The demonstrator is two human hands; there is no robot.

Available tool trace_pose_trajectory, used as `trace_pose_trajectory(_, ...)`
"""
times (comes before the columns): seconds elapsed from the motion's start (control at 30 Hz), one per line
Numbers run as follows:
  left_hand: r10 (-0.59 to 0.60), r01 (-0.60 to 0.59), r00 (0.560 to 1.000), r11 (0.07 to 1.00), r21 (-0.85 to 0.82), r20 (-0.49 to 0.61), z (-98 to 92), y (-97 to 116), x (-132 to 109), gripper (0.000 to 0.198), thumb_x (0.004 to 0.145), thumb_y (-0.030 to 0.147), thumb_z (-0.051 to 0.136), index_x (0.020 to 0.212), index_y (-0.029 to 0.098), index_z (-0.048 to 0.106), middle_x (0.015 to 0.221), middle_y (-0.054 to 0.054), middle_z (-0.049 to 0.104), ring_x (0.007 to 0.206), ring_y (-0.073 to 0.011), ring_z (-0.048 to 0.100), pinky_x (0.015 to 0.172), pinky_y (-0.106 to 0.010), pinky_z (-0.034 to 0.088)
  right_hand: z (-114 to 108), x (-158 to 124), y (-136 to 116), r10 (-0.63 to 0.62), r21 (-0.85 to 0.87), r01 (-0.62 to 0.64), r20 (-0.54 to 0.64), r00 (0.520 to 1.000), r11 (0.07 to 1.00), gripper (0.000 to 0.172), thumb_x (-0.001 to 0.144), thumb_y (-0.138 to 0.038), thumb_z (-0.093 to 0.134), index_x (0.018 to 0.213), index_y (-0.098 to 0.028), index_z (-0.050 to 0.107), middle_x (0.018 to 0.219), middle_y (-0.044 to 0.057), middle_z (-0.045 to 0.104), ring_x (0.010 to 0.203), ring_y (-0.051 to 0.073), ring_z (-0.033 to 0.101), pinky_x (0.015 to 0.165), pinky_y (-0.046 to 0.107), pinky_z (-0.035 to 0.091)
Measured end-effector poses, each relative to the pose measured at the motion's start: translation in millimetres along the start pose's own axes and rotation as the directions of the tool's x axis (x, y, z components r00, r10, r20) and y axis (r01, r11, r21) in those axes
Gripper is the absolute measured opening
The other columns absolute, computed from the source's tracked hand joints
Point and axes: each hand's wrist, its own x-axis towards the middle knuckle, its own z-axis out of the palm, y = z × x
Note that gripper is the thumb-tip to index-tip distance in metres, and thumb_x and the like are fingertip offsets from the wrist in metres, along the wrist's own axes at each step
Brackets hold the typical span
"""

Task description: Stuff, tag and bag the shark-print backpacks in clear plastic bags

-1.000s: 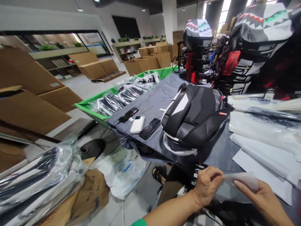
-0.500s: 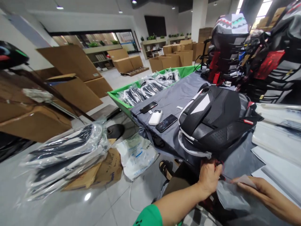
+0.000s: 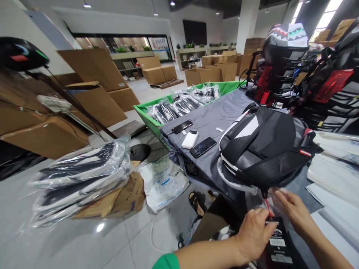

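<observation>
Tag [image 3: 277, 243], black, hung on a red string [image 3: 268, 210] beneath the backpack [image 3: 265, 149], near the edge of the worktop [image 3: 215, 112]. The left hand's [image 3: 254, 235] fingers gripped its top; the right hand [image 3: 291, 211] curled just beside the string, gripping anything or not, impossible to tell.

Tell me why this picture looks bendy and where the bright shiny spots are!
In the head view, the room curves at the edges like a fishbowl, the windows glow too white to see through, the shiny floor has a bright reflected spot, and the plastic-wrapped bundles gleam with glare.
</observation>
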Motion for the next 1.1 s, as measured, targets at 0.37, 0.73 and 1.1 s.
trace_pose_trajectory(0.37, 0.555, -0.353, 0.831, 0.588, 0.728, -0.045, -32.6, 2.3, 16.0, 0.026, 0.101, 0.018, 0.047, 0.118, 0.013, 0.066, 0.083, -0.008, 0.068, 0.074, -0.0210, 0.060, 0.067, -0.036, 0.038, 14.4, 1.7, -5.1, -0.145, -0.137, 0.123, -0.164, 0.976, 0.983, 0.038, 0.064, -0.060, 0.064, 0.070, -0.022, 0.065, 0.063, 0.004, 0.069, 0.057, 0.021, 0.062, 0.054, 0.031, 0.050)
trace_pose_trajectory(0.73, 0.645, -0.232, 0.698, 0.615, 0.754, -0.312, -57.0, -16.0, 42.1, 0.015, 0.098, 0.017, 0.053, 0.096, 0.020, 0.068, 0.078, -0.003, 0.064, 0.076, -0.0189, 0.057, 0.076, -0.034, 0.040, 9.8, 6.1, -1.8, -0.170, -0.174, 0.150, -0.107, 0.980, 0.973, 0.037, 0.065, -0.055, 0.058, 0.075, -0.021, 0.068, 0.066, 0.005, 0.072, 0.057, 0.022, 0.063, 0.055, 0.032, 0.049)
trace_pose_trajectory(1.1, -0.460, 0.158, 0.884, 0.469, -0.869, -0.088, -23.5, -11.3, 17.0, 0.040, 0.066, 0.035, 0.084, 0.099, 0.013, 0.076, 0.099, -0.012, 0.077, 0.097, -0.0253, 0.069, 0.091, -0.035, 0.051, 11.2, 8.0, -4.9, -0.027, -0.002, 0.027, -0.144, 0.989, 1.000, 0.036, 0.055, -0.053, 0.063, 0.072, -0.021, 0.069, 0.071, 0.008, 0.075, 0.064, 0.026, 0.068, 0.061, 0.035, 0.054)
